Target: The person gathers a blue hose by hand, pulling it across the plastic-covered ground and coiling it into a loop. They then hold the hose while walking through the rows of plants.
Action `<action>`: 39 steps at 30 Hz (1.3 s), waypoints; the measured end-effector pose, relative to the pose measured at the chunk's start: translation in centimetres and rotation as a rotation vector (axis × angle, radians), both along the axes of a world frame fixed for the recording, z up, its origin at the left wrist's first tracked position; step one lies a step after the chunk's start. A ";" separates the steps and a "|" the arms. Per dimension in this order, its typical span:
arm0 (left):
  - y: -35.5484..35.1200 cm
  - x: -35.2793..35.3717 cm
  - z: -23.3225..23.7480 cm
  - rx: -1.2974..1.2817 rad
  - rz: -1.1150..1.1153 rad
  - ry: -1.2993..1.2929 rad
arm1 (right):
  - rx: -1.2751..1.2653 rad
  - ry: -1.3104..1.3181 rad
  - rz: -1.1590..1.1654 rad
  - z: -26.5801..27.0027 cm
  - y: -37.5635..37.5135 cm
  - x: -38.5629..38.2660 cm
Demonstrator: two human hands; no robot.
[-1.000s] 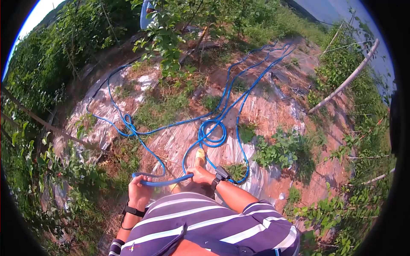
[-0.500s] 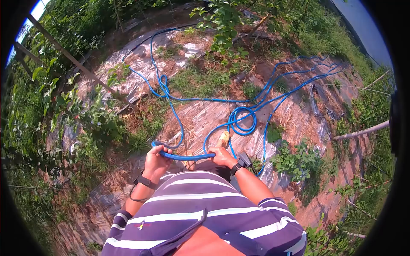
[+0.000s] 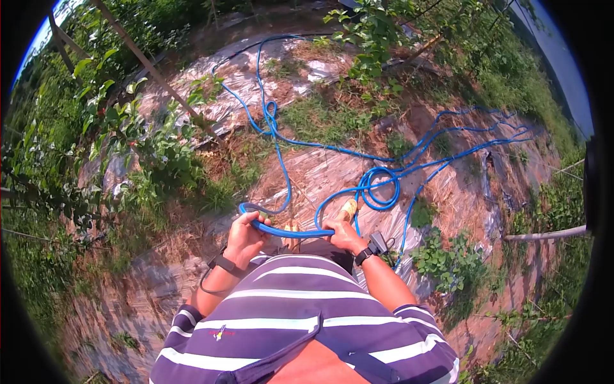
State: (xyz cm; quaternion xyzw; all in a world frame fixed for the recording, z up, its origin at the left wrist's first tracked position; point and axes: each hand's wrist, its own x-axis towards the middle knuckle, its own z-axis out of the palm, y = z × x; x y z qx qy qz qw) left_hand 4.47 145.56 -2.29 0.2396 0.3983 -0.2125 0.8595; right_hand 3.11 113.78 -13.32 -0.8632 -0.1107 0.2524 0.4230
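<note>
A blue hose [image 3: 291, 233] bends across the front of my body, held at two places. My left hand [image 3: 247, 235] is closed round it at the left, where the hose curves back toward the ground. At the right, my right hand [image 3: 344, 235] grips it with the fingers wrapped over it. Beyond my hands the hose lies on the ground in a round coil [image 3: 381, 189] and a small knotted loop [image 3: 271, 118]. Long runs of it stretch to the upper right. Both wrists carry dark bands.
Wrinkled plastic sheeting [image 3: 320, 168] covers much of the ground, with dry straw and grass patches. Leafy plants [image 3: 160, 153] stand at the left, and a low plant [image 3: 448, 259] grows at the right. Wooden poles lean at the upper left; another pole [image 3: 543, 235] juts in from the right.
The view has turned slightly, so the ground, hose and plants appear shifted right. Both hands still hold the hose in nearly the same pose, a little further right in the picture.
</note>
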 end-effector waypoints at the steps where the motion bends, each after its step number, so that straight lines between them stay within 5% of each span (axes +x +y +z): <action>1: 0.1 -0.2 -0.1 0.001 0.006 0.002 | 0.001 0.002 0.006 -0.1 0.0 -0.2; 16: -1.5 1.5 0.4 0.026 -0.159 -0.052 | -0.001 0.155 -0.194 1.6 -0.7 -1.2; 39: -0.5 0.6 0.3 -0.010 -0.045 0.014 | -0.026 0.047 -0.062 1.1 0.0 -0.4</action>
